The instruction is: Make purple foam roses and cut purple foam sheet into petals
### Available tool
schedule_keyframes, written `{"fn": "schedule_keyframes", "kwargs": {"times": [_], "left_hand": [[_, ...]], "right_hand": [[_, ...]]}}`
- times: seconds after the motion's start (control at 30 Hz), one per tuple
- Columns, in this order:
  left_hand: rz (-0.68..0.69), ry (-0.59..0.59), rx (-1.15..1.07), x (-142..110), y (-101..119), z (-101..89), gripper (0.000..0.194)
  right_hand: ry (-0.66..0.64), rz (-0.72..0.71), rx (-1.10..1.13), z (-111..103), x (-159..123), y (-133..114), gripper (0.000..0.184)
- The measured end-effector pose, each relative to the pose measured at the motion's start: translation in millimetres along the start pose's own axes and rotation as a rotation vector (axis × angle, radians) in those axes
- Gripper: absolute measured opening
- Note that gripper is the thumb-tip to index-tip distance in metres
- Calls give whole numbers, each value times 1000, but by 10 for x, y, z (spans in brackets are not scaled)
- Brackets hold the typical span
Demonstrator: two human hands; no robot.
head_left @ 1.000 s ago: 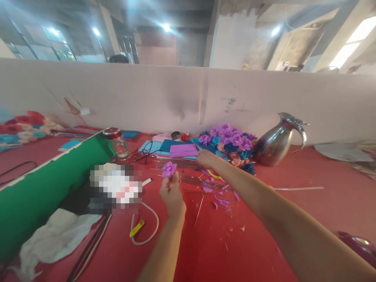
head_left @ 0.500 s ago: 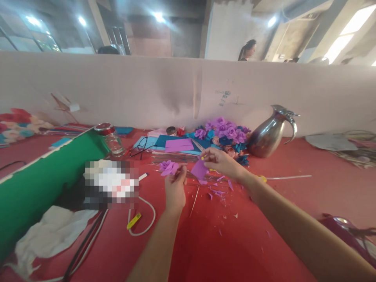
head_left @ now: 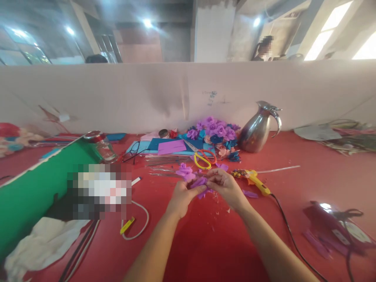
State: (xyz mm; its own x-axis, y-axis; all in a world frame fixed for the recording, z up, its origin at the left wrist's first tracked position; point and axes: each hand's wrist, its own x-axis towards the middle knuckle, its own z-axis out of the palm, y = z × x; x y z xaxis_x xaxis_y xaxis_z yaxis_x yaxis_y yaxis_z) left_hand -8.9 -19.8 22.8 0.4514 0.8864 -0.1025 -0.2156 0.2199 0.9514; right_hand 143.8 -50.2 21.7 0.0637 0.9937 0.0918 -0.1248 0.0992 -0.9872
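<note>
My left hand (head_left: 180,197) pinches a piece of purple paper (head_left: 199,182) between thumb and fingers. The fingers of my right hand (head_left: 225,187) are closed on the same piece from the other side. A purple paper flower (head_left: 185,171) shows just beyond my left fingertips; whether that hand also holds it by a stem is hidden. Behind the hands lie scissors (head_left: 203,158) with one yellow and one red handle. A yellow glue gun (head_left: 255,181) rests to the right of my right hand, its cord running toward me.
Purple, blue and pink paper flowers (head_left: 219,131) are heaped at the back beside a metal jug (head_left: 256,127). Purple sheets (head_left: 172,147), glasses (head_left: 135,152) and a glass jar (head_left: 104,149) stand further left. A green panel (head_left: 38,176) edges the left side. Purple scraps (head_left: 249,193) lie about.
My hands have come together on the purple paper. My right hand has moved away from the scissors, uncovering their handles and the glue gun. The view has shifted to the right.
</note>
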Motion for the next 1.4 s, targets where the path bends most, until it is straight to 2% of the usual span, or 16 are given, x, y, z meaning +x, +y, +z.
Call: {"fn": "schedule_keyframes", "kwargs": {"times": [0.17, 0.3, 0.47, 0.63, 0.73, 0.97, 1.13, 1.23, 1.33, 1.4], "left_hand": [[-41, 115, -55, 13, -18, 32, 20], [-29, 188, -117, 25, -37, 30, 19], [32, 192, -45, 8, -32, 57, 16], [71, 189, -5, -3, -45, 54, 22], [108, 204, 107, -10, -51, 38, 21], [293, 208, 403, -59, -9, 80, 11], [482, 339, 685, -61, -39, 82, 16], [509, 382, 777, -42, -96, 58, 22], [492, 365, 825, -31, -134, 46, 21], [468, 338, 768, -34, -133, 55, 18]], "right_hand": [[57, 54, 38, 48, -64, 57, 29], [10, 111, 98, 112, -109, 43, 31], [87, 71, 81, 111, -112, 59, 28], [131, 16, 25, 58, -89, 72, 26], [144, -15, -41, 45, -82, 90, 25], [167, -92, -124, 30, -75, 173, 24], [307, -167, -183, 89, -132, 173, 13], [244, -147, -118, 153, -165, 162, 15], [174, -107, -59, 192, -174, 171, 18], [168, -87, -57, 196, -170, 178, 18]]}}
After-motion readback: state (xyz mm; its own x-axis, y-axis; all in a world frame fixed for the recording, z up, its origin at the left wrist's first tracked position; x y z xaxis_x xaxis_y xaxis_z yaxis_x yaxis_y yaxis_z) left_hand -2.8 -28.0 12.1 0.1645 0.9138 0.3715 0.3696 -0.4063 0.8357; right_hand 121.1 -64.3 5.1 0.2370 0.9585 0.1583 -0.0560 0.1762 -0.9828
